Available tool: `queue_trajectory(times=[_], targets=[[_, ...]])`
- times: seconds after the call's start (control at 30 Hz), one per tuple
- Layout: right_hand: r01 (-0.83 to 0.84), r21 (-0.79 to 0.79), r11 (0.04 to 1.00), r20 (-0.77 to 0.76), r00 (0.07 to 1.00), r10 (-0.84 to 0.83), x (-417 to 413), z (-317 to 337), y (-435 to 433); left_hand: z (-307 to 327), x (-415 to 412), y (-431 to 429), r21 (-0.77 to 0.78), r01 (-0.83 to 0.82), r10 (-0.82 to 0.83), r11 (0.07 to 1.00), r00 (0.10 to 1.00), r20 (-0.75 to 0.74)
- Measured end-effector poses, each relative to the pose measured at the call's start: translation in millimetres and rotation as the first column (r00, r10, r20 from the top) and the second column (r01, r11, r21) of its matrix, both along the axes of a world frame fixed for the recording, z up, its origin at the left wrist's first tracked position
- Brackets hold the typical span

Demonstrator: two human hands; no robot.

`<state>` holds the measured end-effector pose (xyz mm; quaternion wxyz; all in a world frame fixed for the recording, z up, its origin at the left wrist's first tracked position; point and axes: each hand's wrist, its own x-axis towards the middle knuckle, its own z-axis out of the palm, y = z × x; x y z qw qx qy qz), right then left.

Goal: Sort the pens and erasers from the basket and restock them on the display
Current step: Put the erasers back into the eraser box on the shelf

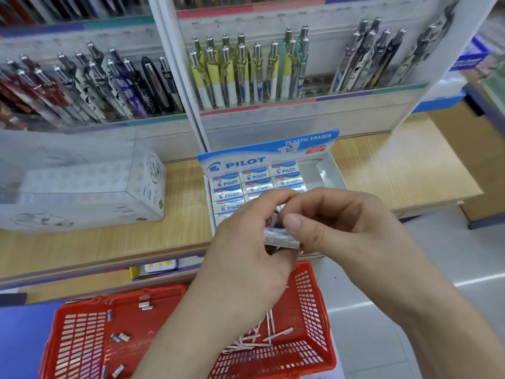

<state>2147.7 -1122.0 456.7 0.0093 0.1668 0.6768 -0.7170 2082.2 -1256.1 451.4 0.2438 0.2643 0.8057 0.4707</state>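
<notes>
The left hand [244, 251] was curled round a little bunch of erasers [281, 237], with the same bunch pinched by the right hand [341, 222], thumb pressed on top. How many were held couldn't be told, too blurry. The front rows of the Pilot eraser box [237, 162] on the wooden shelf [396, 170] were blocked by both hands. Loose erasers [121, 337] and pink pens [259, 341] were left in the red basket [314, 305] below. Racked pens [240, 75] were lined up behind, with a white box [82, 198] parked off left.
</notes>
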Motion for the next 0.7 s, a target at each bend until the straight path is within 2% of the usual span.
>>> queue_trajectory(times=[0.13,0.2,0.3,0.47,0.63,0.7], targets=[[-0.082,0.123,0.989,0.034,0.996,0.078,2,1,5,-4,2,4,-0.088,-0.009,0.004,0.996,0.998,-0.059],[-0.031,0.037,0.999,0.024,0.999,0.030,2,2,11,-3,3,7,-0.065,-0.024,0.021,0.998,0.999,-0.047],[0.127,-0.075,0.989,0.062,0.991,-0.122,2,-1,17,3,2,7,0.057,-0.097,0.096,0.994,0.995,0.020],[0.187,-0.074,0.980,0.097,0.979,-0.179,2,-6,20,3,-6,5,0.126,-0.145,0.134,0.981,0.987,0.093],[0.134,-0.076,0.988,0.009,0.991,-0.134,3,-2,27,-1,-9,12,0.071,-0.182,0.185,0.981,0.982,-0.031],[0.146,-0.004,0.989,-0.010,0.989,-0.146,2,-4,29,-5,-11,16,0.047,-0.185,0.187,0.982,0.981,-0.045]])
